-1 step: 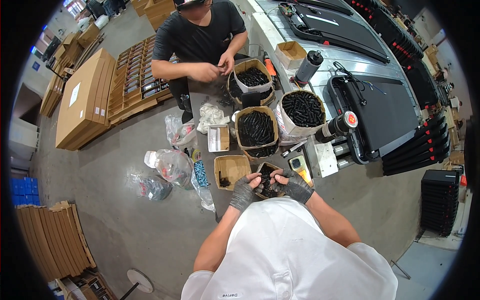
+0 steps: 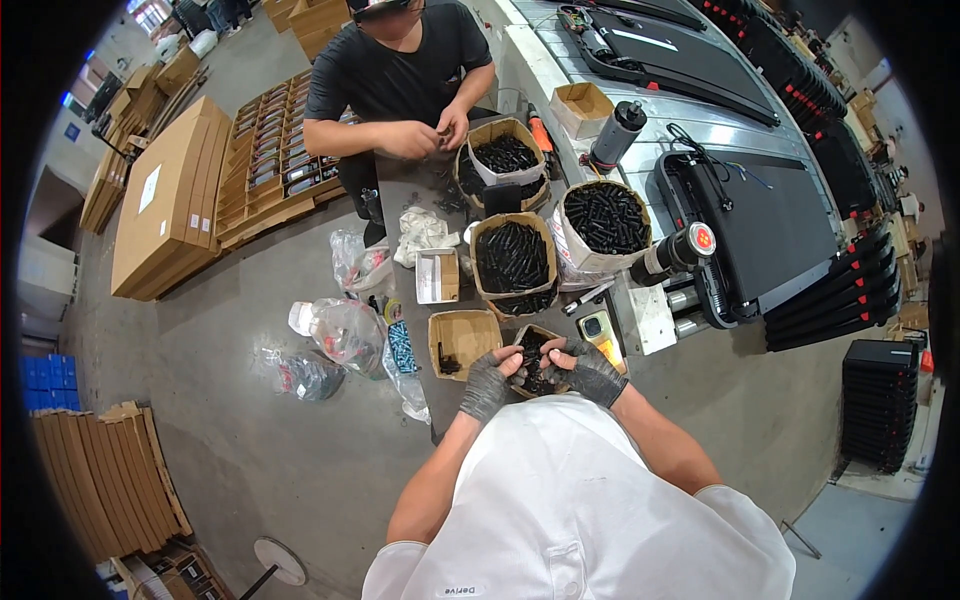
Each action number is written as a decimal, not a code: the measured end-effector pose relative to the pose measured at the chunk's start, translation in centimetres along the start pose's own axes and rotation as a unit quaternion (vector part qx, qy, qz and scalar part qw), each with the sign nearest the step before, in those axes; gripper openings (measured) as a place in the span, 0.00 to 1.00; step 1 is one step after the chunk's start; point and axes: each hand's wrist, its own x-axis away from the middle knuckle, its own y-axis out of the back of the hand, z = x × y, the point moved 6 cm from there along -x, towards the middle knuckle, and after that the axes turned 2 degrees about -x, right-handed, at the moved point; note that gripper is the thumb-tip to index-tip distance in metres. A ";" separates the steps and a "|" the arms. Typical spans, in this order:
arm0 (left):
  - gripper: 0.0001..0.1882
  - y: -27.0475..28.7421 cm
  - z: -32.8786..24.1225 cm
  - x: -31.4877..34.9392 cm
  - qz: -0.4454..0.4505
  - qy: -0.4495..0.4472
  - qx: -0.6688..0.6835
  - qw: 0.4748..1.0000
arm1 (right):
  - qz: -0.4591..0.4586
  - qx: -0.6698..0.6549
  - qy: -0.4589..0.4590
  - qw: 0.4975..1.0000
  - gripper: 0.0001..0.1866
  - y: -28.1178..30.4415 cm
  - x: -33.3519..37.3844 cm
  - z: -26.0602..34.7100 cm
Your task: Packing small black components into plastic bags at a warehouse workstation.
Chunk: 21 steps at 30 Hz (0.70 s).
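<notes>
My left hand (image 2: 490, 382), in a dark fingerless glove, is closed with thumb and fingertips pinched together. Gloved the same way, my right hand (image 2: 586, 370) is also pinched shut, a short gap from the left. Both hover over a small open carton (image 2: 545, 391) of small black parts (image 2: 533, 350) close to my body. Whatever the fingertips hold is too small and dark to name. Just left of my hands sits a shallow cardboard box (image 2: 463, 325) with a few black pieces (image 2: 449, 364) in its corner.
Cartons of black cylindrical parts (image 2: 512, 255) stand ahead. A phone (image 2: 600, 336) and marker (image 2: 588, 298) lie right; a capped black bottle (image 2: 672, 254) leans at the conveyor (image 2: 645, 315). Across the table, a person (image 2: 405, 80) handles small parts. Plastic bags (image 2: 350, 335) and blue screws (image 2: 401, 345) are left.
The person across the table has shifted their hands slightly. My own hands look the same.
</notes>
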 end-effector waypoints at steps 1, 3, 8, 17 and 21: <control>0.15 -0.1 -0.2 0.0 0.007 -0.007 -0.018 1.000 | -0.010 0.031 0.005 0.999 0.14 0.1 0.0 0.1; 0.16 0.0 -0.2 0.0 0.012 -0.014 -0.035 0.999 | -0.019 0.064 0.010 0.998 0.14 -0.2 0.0 0.3; 0.16 -0.2 -0.7 -0.2 -0.005 -0.054 -0.100 0.994 | -0.051 0.101 0.080 0.990 0.15 -0.2 -0.6 0.5; 0.16 0.5 -0.1 -0.7 -0.015 -0.067 -0.097 0.993 | -0.078 0.109 0.071 0.988 0.15 -0.5 -1.3 0.6; 0.16 0.6 -0.1 -0.8 -0.032 -0.064 -0.100 0.992 | -0.062 0.117 0.075 0.988 0.13 -1.2 -1.2 0.8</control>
